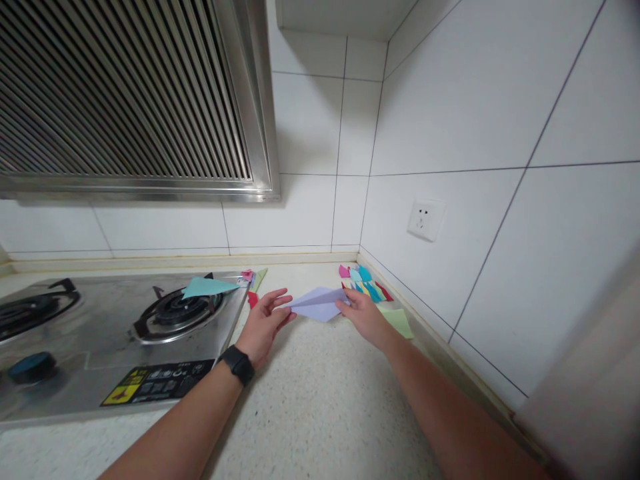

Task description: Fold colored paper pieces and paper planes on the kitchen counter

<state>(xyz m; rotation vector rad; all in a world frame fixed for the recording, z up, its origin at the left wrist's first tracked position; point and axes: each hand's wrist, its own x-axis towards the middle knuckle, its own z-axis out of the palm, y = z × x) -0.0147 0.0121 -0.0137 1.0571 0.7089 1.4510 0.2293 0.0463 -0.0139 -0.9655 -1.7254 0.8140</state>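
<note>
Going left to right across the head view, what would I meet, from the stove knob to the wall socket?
Stove knob → turquoise folded paper → left hand → lavender folded paper → right hand → wall socket.

Above the countertop before you, a folded paper spans from your left hand to your right hand. On your left sits the gas stove, a second paper on its right burner, the range hood above. Paper scraps lie at the stove's right edge, behind your left hand. Beyond your right hand, paper pieces lie near the back corner; a sheet lies just right of it, the socket on the right wall.
</note>
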